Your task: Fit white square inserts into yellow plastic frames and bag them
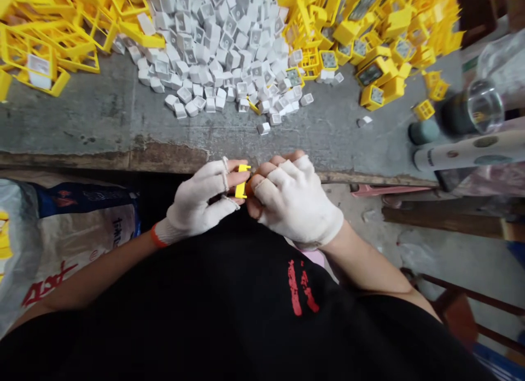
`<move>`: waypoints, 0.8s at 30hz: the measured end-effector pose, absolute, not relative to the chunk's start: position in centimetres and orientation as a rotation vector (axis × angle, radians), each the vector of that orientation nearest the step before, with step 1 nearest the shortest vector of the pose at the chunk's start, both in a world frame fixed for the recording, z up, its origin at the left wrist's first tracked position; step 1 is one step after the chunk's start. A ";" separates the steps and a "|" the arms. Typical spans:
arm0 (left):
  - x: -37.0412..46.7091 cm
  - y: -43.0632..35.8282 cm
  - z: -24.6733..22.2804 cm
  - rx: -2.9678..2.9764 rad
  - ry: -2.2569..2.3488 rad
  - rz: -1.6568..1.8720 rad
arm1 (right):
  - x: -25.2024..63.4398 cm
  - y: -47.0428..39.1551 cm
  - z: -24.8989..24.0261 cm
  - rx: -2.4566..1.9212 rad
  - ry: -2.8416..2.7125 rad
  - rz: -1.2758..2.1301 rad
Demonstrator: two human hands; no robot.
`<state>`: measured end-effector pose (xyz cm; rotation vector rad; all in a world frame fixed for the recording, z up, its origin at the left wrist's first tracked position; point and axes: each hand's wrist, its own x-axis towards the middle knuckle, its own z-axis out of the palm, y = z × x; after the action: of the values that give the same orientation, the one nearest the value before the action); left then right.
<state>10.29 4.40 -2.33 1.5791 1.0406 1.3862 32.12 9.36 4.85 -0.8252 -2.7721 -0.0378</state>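
My left hand (200, 198), in a white glove with bare fingertips, pinches a small yellow plastic piece (241, 181) with short prongs on its right side. The piece is held up at the table's front edge, close to my body. Just right of it my right hand (293, 198) is curled, back of the glove up, with its fingertips close to the yellow piece. Its fingers hide whatever is inside them. Ahead on the table lies a heap of small white plastic caps (221, 47); one white cap (263, 129) sits apart, nearest my hands.
Yellow plastic frames (53, 36) are piled at the left of the grey table (110, 118), and yellow housings (381, 75) at the right. A clear plastic cup (486, 106) and a printed white tube (471, 150) lie at the right edge. A printed sack (86, 222) stands below left.
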 end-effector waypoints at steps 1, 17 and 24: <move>10.3 4.3 -2.4 1.556 1.056 1.376 | 32.0 9.3 4.9 -0.844 -2.792 0.014; 11.3 5.3 0.5 0.382 1.094 1.246 | 34.6 20.7 -1.4 -1.183 -2.499 0.418; 11.6 5.5 0.9 0.360 1.008 1.196 | 34.6 15.3 -1.7 -0.944 -1.725 1.320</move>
<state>11.57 5.45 0.85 0.3602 1.0082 1.1962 34.59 15.29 -1.68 -0.9438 -1.7254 1.3203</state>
